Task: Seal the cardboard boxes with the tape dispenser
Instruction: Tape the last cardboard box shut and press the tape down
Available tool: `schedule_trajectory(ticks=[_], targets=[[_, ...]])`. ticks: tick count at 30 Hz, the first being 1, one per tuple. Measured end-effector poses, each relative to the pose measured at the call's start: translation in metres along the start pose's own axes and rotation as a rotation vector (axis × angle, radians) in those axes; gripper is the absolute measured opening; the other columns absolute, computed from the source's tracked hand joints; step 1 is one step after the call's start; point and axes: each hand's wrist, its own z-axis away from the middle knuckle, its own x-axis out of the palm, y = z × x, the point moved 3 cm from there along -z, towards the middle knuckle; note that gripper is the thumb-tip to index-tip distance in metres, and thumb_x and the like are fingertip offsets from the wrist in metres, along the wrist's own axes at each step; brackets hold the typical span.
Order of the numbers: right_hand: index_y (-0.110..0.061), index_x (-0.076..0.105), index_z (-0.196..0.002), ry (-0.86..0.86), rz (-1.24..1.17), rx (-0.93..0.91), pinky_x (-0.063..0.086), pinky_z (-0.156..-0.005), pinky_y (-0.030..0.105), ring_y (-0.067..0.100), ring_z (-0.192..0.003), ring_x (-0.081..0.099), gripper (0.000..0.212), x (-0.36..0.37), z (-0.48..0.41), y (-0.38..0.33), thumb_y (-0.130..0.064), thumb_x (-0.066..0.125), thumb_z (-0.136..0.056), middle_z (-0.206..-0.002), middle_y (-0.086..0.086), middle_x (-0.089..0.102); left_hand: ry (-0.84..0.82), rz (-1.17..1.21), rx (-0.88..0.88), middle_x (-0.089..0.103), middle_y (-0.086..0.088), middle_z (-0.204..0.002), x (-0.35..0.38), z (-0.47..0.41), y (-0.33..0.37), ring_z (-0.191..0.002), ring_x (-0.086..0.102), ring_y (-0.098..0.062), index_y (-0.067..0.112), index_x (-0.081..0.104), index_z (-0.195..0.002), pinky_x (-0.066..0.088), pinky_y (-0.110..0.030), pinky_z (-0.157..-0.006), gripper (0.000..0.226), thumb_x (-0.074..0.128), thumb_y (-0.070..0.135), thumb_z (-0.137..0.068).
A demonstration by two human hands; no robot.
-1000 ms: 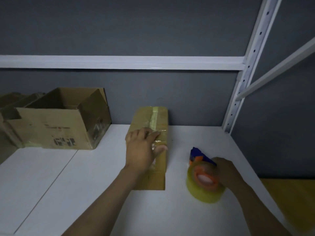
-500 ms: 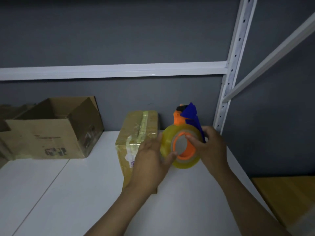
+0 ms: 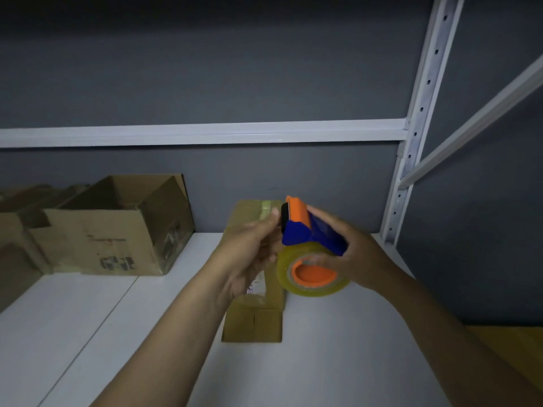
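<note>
In the head view, the right hand [image 3: 361, 259] gripped the dispenser [image 3: 311, 239] in the middle of the frame, above the small box [image 3: 252, 318]. The left hand [image 3: 252, 248] curled at its front; I could not tell if it pinched tape. It would be best to pull the tape end out straight first. I counted one dispenser, one small box and two more boxes [image 3: 117, 230] at the left.

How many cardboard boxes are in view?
3: closed box at centre, open box left of it, third box cut off at far left; more may be hidden.
</note>
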Motion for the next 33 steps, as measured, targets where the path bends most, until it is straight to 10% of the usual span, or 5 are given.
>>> schedule_trajectory(ticks=[5, 11, 22, 27, 33], targets=[[-0.072, 0.027, -0.126, -0.025, 0.247, -0.01, 0.048, -0.077, 0.015, -0.003, -0.099, 0.055, 0.077, -0.006, -0.002, -0.005, -0.042, 0.077, -0.076, -0.114, -0.022, 0.054, 0.071, 0.019, -0.081, 0.059, 0.0, -0.056, -0.016, -0.008, 0.0, -0.046, 0.052, -0.006, 0.011, 0.06, -0.073, 0.038, -0.018, -0.049, 0.021, 0.059, 0.014, -0.094], [-0.057, 0.029, -0.132, -0.004, 0.649, 0.106, 0.041, -0.072, 0.014, 0.011, -0.089, 0.055, 0.078, -0.063, 0.009, 0.043, -0.067, 0.071, -0.067, -0.093, -0.019, 0.046, 0.632, -0.127, 0.093, 0.059, -0.004, -0.063, -0.13, 0.007, 0.035, -0.062, 0.051, -0.017, 0.011, 0.06, -0.076, 0.041, -0.024, -0.058, 0.024, 0.053, 0.016, -0.098], [-0.052, 0.05, -0.117, 0.118, 0.0, 0.039, 0.048, -0.072, 0.008, -0.013, -0.093, 0.06, 0.076, -0.024, -0.003, 0.015, -0.013, 0.087, -0.064, -0.112, -0.021, 0.062, -0.019, -0.055, -0.164, 0.073, -0.009, -0.085, -0.009, -0.015, 0.001, -0.074, 0.071, -0.015, 0.005, 0.066, -0.105, 0.055, -0.023, -0.057, 0.045, 0.058, 0.046, -0.09], [-0.066, 0.042, -0.118, 0.063, 0.128, 0.026, 0.054, -0.086, 0.033, 0.011, -0.101, 0.06, 0.077, -0.014, -0.004, 0.009, -0.028, 0.086, -0.067, -0.114, -0.003, 0.061, 0.054, -0.003, -0.157, 0.06, -0.001, -0.052, -0.007, -0.021, 0.0, -0.043, 0.049, -0.007, 0.007, 0.06, -0.074, 0.039, -0.017, -0.04, 0.021, 0.056, 0.008, -0.095], [-0.065, 0.03, -0.124, -0.047, 0.395, 0.015, 0.046, -0.069, 0.02, 0.007, -0.084, 0.055, 0.077, -0.023, -0.008, 0.008, -0.042, 0.081, -0.07, -0.093, -0.01, 0.054, 0.277, -0.154, -0.087, 0.056, 0.0, -0.049, -0.04, -0.015, -0.004, -0.042, 0.038, -0.01, 0.007, 0.062, -0.066, 0.028, -0.024, -0.047, 0.025, 0.056, 0.002, -0.09]])
